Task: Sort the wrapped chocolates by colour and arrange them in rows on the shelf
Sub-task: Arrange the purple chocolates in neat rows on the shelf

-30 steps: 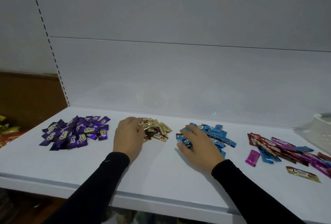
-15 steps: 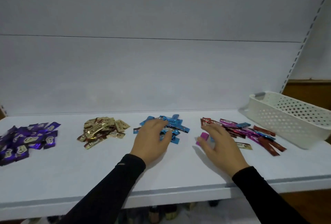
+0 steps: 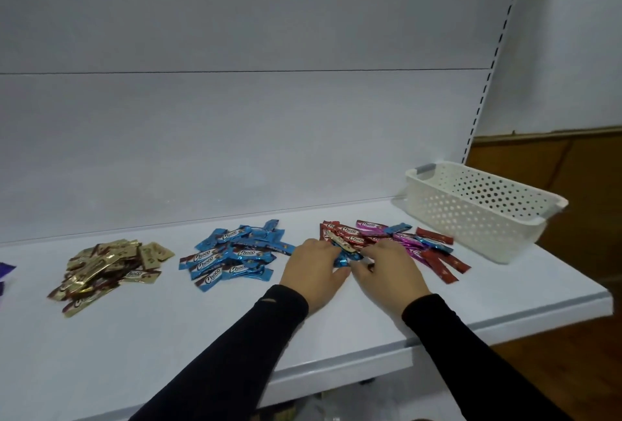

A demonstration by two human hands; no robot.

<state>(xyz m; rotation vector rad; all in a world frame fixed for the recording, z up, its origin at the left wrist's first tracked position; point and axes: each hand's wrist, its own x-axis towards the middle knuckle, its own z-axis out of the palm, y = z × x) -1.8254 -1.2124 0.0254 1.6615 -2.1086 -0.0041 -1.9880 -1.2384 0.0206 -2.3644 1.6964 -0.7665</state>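
— Head view: what are the hands on?

— Both meet at the near edge of the mixed heap of red, magenta and blue foil-wrapped chocolates (image 3: 387,242). The left hand (image 3: 314,271) lies palm down, its fingertips on a crumpled blue foil-wrapped chocolate (image 3: 345,257). The right hand (image 3: 390,269) comes in from the other side, fingers bent over the same spot.

— Is either pinching it?

— The blue piece sits between the two sets of fingertips, touching both. Whether any finger has closed round it cannot be told; the backs of the hands hide that.

— And the sorted piles?

— Just left of the left hand lies the pile of blue foil-wrapped chocolates (image 3: 235,257). Further left, well apart from it, is the pile of gold foil-wrapped chocolates (image 3: 111,269). All rest on the white metal shelf (image 3: 168,336).

— Anything beyond the right hand?

— A white perforated plastic basket (image 3: 478,210) stands further right, behind the mixed heap.
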